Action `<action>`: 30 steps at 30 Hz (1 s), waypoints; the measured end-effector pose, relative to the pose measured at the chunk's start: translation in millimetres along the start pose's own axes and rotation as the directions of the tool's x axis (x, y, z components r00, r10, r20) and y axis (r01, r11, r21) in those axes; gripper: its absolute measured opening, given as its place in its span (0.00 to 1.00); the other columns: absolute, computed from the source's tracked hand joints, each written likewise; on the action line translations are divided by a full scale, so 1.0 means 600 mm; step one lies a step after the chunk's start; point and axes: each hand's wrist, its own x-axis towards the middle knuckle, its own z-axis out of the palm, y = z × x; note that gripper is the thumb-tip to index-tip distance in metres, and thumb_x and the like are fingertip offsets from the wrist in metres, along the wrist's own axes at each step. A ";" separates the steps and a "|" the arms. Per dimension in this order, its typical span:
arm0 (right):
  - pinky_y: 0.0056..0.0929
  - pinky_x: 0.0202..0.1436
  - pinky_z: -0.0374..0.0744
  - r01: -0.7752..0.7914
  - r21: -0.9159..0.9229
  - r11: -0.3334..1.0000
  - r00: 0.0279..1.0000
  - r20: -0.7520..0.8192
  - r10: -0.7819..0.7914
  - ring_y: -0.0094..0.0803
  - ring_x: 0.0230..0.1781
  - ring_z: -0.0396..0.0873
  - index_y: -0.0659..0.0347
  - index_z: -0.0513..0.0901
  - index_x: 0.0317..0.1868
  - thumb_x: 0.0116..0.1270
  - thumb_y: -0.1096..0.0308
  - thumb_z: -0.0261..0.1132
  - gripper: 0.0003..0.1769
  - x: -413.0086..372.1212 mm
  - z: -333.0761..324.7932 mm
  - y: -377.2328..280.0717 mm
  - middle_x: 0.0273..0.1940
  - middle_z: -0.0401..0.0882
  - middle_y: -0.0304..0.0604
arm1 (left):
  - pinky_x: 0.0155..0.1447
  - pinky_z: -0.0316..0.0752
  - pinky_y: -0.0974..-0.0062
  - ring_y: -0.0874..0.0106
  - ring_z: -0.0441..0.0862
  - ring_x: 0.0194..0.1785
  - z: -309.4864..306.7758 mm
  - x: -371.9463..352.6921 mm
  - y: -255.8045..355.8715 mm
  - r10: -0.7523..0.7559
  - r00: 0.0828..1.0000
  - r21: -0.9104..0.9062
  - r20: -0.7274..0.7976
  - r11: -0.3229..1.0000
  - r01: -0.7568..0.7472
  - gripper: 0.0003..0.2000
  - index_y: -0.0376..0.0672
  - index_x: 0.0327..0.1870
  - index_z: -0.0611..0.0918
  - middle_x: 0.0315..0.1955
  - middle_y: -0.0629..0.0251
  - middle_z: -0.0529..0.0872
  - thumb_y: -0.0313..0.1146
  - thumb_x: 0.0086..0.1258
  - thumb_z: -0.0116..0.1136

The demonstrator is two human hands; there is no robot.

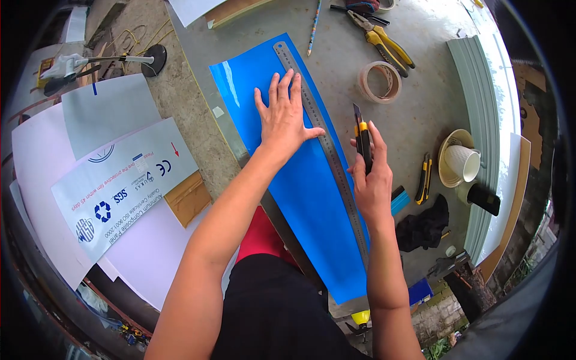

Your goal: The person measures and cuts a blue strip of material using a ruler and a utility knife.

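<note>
A blue sheet (309, 198) lies on the grey table (336, 84) under 1 metal ruler (339, 180). The left hand (282, 117), spread wide, rests on both; the right hand (373, 183) grips 1 cutter (362, 141). Beyond lie 1 tape roll (397, 84) and pliers (377, 39).

From up on my head I'm looking forward and steeply down, right onto the surface (426, 96)! My black shirt (270, 312) comes in close at the bottom edge, my left grip (282, 117) and right grip (373, 180) sit near mid-view, and it's a wide eye, bowing the outer edges, black in the rounded corners!
</note>
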 end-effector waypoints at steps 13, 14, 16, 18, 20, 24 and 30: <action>0.54 0.49 0.82 0.282 -0.183 0.942 0.958 0.109 -0.266 0.59 0.44 0.84 0.50 0.65 0.82 0.73 0.77 0.59 0.37 0.132 0.111 -0.015 0.48 0.79 0.58 | 0.83 0.45 0.35 0.53 0.53 0.85 -0.007 0.009 0.016 -0.057 0.998 0.068 0.026 0.996 0.055 0.58 0.36 0.82 0.60 0.82 0.56 0.58 0.45 0.50 0.84; 0.55 0.49 0.82 0.289 -0.185 0.939 0.956 0.116 -0.271 0.60 0.43 0.83 0.50 0.65 0.82 0.73 0.77 0.58 0.37 0.144 0.118 -0.017 0.47 0.78 0.58 | 0.83 0.46 0.34 0.54 0.53 0.86 -0.006 0.008 0.015 -0.048 0.999 0.092 0.021 0.995 0.045 0.54 0.35 0.81 0.61 0.82 0.56 0.60 0.43 0.55 0.81; 0.55 0.50 0.82 0.291 -0.197 0.936 0.955 0.126 -0.270 0.60 0.43 0.83 0.50 0.65 0.82 0.74 0.76 0.58 0.36 0.167 0.130 -0.024 0.46 0.78 0.59 | 0.83 0.45 0.34 0.54 0.53 0.86 0.004 0.009 0.011 -0.040 0.999 0.107 -0.015 0.993 0.041 0.49 0.35 0.81 0.62 0.81 0.55 0.60 0.41 0.60 0.77; 0.55 0.50 0.82 0.293 -0.209 0.933 0.953 0.137 -0.269 0.61 0.43 0.83 0.51 0.65 0.82 0.74 0.75 0.57 0.35 0.183 0.139 -0.026 0.46 0.78 0.60 | 0.83 0.45 0.34 0.54 0.54 0.85 0.016 0.009 0.006 -0.032 0.998 0.122 -0.051 0.992 0.038 0.44 0.36 0.81 0.63 0.81 0.55 0.61 0.39 0.65 0.72; 0.55 0.51 0.81 0.286 -0.256 0.923 0.956 0.149 -0.255 0.61 0.43 0.83 0.51 0.66 0.81 0.75 0.74 0.56 0.34 0.194 0.147 -0.025 0.46 0.78 0.62 | 0.83 0.42 0.36 0.56 0.52 0.86 0.028 0.008 0.000 -0.003 0.995 0.186 -0.095 0.982 0.021 0.45 0.38 0.81 0.61 0.82 0.58 0.58 0.39 0.64 0.71; 0.52 0.57 0.80 0.191 -0.287 0.939 0.973 0.185 -0.141 0.58 0.51 0.83 0.47 0.66 0.82 0.73 0.75 0.60 0.37 0.202 0.149 -0.042 0.52 0.81 0.60 | 0.83 0.42 0.36 0.56 0.51 0.85 0.018 0.007 0.005 -0.019 0.996 0.145 -0.088 0.989 0.032 0.44 0.39 0.81 0.61 0.81 0.58 0.58 0.40 0.65 0.71; 0.51 0.59 0.79 0.224 -0.224 0.949 0.968 0.161 -0.190 0.57 0.53 0.83 0.48 0.67 0.81 0.73 0.76 0.58 0.37 0.196 0.144 -0.034 0.55 0.81 0.59 | 0.83 0.44 0.35 0.57 0.53 0.85 0.007 0.007 0.004 -0.043 0.998 0.081 -0.042 0.996 0.047 0.37 0.38 0.81 0.63 0.81 0.59 0.58 0.38 0.72 0.64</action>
